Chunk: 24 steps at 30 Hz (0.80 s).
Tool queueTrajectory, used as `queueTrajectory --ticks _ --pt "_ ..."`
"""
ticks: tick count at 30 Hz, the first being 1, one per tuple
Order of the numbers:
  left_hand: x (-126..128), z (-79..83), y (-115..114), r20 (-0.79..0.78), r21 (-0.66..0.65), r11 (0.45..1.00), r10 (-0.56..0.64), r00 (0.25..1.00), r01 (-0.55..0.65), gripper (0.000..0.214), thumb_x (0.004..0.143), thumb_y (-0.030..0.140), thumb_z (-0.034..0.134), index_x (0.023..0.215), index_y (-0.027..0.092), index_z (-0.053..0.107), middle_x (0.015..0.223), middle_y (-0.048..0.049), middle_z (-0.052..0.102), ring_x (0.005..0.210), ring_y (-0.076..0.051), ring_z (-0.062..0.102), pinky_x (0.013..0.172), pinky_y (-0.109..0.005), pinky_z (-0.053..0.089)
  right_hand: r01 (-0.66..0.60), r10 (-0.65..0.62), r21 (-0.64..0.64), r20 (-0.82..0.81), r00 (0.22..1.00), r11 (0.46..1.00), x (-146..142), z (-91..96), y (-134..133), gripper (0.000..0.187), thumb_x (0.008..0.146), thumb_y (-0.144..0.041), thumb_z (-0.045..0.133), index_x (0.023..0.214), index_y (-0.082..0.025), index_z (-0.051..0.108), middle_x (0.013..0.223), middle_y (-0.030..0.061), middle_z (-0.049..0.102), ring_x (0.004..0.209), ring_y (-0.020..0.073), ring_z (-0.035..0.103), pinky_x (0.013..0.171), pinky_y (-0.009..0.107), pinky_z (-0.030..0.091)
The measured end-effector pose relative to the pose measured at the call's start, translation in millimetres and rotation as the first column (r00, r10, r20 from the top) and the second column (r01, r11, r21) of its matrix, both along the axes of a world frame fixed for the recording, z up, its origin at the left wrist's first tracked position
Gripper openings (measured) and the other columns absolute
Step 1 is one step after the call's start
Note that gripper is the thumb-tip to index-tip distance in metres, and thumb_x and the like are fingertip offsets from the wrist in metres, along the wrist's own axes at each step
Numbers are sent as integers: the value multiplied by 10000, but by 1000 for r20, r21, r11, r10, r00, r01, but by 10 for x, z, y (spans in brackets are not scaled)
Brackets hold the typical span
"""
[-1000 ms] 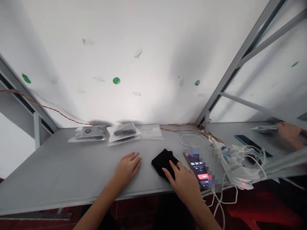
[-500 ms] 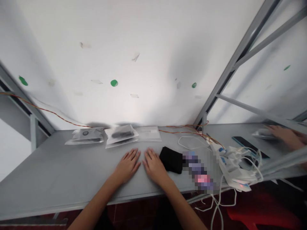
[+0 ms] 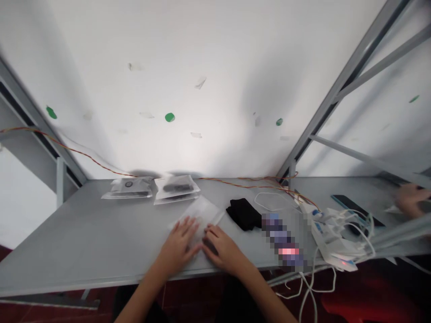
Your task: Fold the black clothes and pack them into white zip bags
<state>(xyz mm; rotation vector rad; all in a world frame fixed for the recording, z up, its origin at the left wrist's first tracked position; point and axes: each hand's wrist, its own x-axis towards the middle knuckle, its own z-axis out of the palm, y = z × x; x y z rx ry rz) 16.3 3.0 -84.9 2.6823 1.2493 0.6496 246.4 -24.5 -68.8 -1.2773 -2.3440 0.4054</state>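
A flat translucent plastic bag (image 3: 206, 205) lies aslant on the grey table. My left hand (image 3: 179, 244) rests on its near part, palm down, fingers stretched and thumb apart. Beside the bag's near right side, my right hand (image 3: 222, 249) is curled, its fingers bent toward the thumb. A dark patch shows between them; whether it is shadow or a held thing is unclear. To the right of that hand lies a folded black cloth item (image 3: 245, 214).
Two packed translucent bags (image 3: 129, 187) stand by the wall. On the right are a pixelated object (image 3: 281, 240), a power strip (image 3: 332, 251) with tangled white cables, and a dark phone-like slab (image 3: 353, 208). Another person's hand (image 3: 412, 199) is beyond the metal frame (image 3: 313, 123).
The flat bag has come from the back of the table toward me, under my left hand. My right hand has curled. The black cloth has changed shape slightly. The view has shifted.
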Motion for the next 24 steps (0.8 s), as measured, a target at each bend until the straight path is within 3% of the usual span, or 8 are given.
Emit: queueTrajectory --ticks 3,5,7,9,11,16,20,24 --pt "113 -92 -395 -83 23 999 38 996 -36 608 1028 465 483 1589 263 363 1638 -110 403 1519 -302 373 1223 -566 319 -12 10 -16 -107 994 1000 193 100 -55 234 1020 -264 493 1163 -229 674 1318 85 685 1306 216 590 1125 369 463" --pt "174 -89 -518 -83 10 994 106 991 -106 548 1039 401 455 1563 248 406 1627 -114 422 1513 -310 379 1217 -594 308 217 -212 66 -68 975 974 396 219 131 272 1022 -235 452 1157 -221 688 1304 107 691 1289 247 596 1143 427 438" --pt "216 -29 -533 -50 -40 987 155 987 -157 435 1042 331 432 1460 261 527 1580 -94 498 1480 -289 430 1208 -584 321 501 -507 127 23 862 856 593 324 384 297 1015 -209 446 1196 -202 682 1335 150 667 1305 299 573 1128 491 424" --pt "249 56 -495 -4 -86 970 228 974 -227 297 1034 312 448 1241 257 653 1486 -78 592 1399 -271 516 1194 -566 338 601 -612 122 81 787 790 719 378 596 332 985 -145 463 1254 -144 658 1303 234 662 1255 370 597 1059 563 438" --pt "280 125 -453 25 -90 946 316 948 -313 199 1008 339 511 1026 224 672 1357 -94 649 1278 -280 586 1152 -551 380 579 -585 83 130 801 811 758 372 704 350 947 -90 500 1254 -122 664 1236 263 685 1161 383 649 989 556 469" --pt "299 146 -432 -12 -31 893 449 894 -449 216 1001 338 508 902 198 638 1036 -106 630 989 -283 602 908 -454 483 339 -334 2 178 926 941 736 236 559 604 872 -254 737 1446 -296 553 1385 102 651 1224 277 635 1021 410 482" --pt "316 130 -458 -49 -22 884 465 884 -466 247 1025 323 448 918 208 638 960 -83 623 960 -285 598 876 -465 442 552 -545 34 228 807 833 771 118 284 900 777 -625 787 1493 -166 493 1357 244 619 1257 439 583 999 549 473" --pt "379 133 -473 -74 -5 873 486 871 -487 257 1024 319 434 909 202 632 945 -86 629 939 -288 600 823 -444 423 613 -604 -95 112 789 784 743 20 147 785 803 -622 761 1346 -78 601 1194 273 684 1164 432 646 979 532 499"
